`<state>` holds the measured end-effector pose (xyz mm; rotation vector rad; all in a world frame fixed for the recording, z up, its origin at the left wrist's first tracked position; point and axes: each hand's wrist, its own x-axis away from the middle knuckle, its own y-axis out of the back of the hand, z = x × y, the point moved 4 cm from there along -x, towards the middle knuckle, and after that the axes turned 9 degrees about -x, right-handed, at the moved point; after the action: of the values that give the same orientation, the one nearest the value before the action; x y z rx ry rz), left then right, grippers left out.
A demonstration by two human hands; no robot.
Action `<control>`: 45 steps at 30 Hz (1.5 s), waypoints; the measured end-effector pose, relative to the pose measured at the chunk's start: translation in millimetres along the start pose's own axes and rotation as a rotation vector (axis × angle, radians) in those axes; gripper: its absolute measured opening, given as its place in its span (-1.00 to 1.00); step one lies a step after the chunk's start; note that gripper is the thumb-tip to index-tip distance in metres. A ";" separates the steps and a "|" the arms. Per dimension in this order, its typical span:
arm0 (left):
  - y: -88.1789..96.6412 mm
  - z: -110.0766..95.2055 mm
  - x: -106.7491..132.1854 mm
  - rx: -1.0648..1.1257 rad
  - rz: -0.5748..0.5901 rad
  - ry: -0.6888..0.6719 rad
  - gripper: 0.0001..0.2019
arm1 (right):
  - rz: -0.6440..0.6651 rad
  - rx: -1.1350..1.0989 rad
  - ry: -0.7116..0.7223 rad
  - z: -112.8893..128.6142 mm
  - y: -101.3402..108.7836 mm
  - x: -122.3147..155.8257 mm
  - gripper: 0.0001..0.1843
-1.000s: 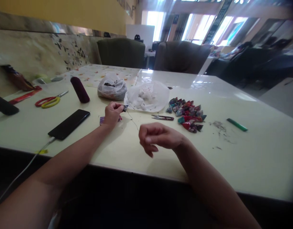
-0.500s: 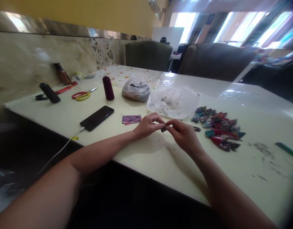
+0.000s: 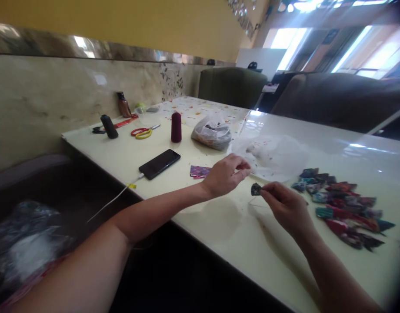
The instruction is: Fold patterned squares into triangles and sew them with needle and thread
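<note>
My right hand (image 3: pixel 286 208) pinches a small dark patterned fabric piece (image 3: pixel 255 189) between thumb and fingertips, above the table. A thin thread hangs beneath the fabric. To its left, my left hand (image 3: pixel 225 174) is raised with thumb and fingers curled together at the tips; whatever they pinch is too small to make out. Just behind it lies a white plastic bag (image 3: pixel 280 158) with white fluffy stuffing (image 3: pixel 258 152). A folded purple patterned cloth (image 3: pixel 199 171) is partly hidden by my left hand. Rows of small sewn fabric pieces (image 3: pixel 345 202) lie to the right.
A phone (image 3: pixel 159 164) on a white charging cable (image 3: pixel 113 200) lies left. Behind it are scissors (image 3: pixel 144 132), a maroon thread cone (image 3: pixel 176 127), a black thread cone (image 3: pixel 109 126), a brown bottle (image 3: pixel 123 105) and a filled plastic bag (image 3: pixel 212 132). Chairs (image 3: pixel 231 87) stand beyond the table.
My hands, together at the fabric before, have parted: the right keeps the fabric piece, the left is now up and left of it. The view has swung left.
</note>
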<state>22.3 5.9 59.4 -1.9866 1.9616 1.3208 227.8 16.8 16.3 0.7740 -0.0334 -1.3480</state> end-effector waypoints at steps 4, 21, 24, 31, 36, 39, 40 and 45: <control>66.3 -4.0 21.7 -0.342 -0.139 -0.086 -0.90 | -0.016 -0.038 -0.047 -6.9 3.6 -1.2 -0.78; 126.8 56.6 107.6 -0.901 -0.081 0.153 -0.75 | 0.010 -0.040 -0.042 0.5 -2.8 2.0 -0.75; 96.1 29.5 95.8 -0.735 -0.035 0.070 -0.77 | 0.026 -0.034 -0.028 0.9 -5.0 3.4 -0.75; -3.9 1.7 45.7 -0.218 0.174 0.047 -0.87 | 0.023 -0.030 0.025 7.2 -9.9 3.0 -0.77; -50.6 8.9 9.1 0.040 0.177 0.095 -0.81 | -0.038 -0.034 0.061 12.5 -3.4 -1.7 -0.79; -64.9 12.4 -1.3 0.148 0.149 0.077 -0.77 | -0.050 -0.038 0.038 6.8 2.0 -6.6 -0.84; -67.5 14.4 -2.1 0.169 0.149 0.090 -0.78 | -0.054 -0.041 0.024 4.4 3.5 -8.0 -0.85; -65.4 24.0 3.8 0.244 0.150 0.210 -0.80 | -0.017 -0.081 0.013 1.1 3.7 -11.1 -0.84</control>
<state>64.2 29.3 8.7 -1.9622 2.2772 0.8711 227.6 26.1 23.5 0.7157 0.0379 -1.3518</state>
